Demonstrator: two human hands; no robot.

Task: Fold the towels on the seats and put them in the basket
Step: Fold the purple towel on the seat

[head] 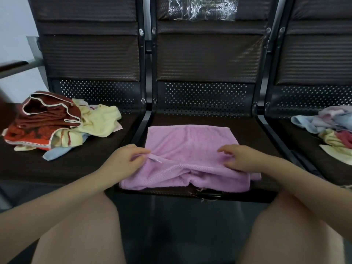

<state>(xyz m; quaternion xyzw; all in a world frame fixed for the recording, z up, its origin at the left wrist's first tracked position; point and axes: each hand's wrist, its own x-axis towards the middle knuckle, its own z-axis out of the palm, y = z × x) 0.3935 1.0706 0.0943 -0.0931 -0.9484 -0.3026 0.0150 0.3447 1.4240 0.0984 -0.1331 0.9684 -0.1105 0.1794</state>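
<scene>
Where three dark seats stand in a row, the middle seat carries a pink towel, half folded, its near hem bunched at the seat's front edge. Left seat: heap of red, yellow and blue towels. Right seat, at its right edge: smaller pale heap. Left hand pinches the pink towel's tag and fold; right hand rests on it, fingers loosely spread.

Plain lilac-pink terry towel at ctr, dark brown perforated metal seats w/ dotted holes, rust-red white-trimmed towel at 9 o'clock, pale yellow towel beside, light blue towel at 3 o'clock
</scene>
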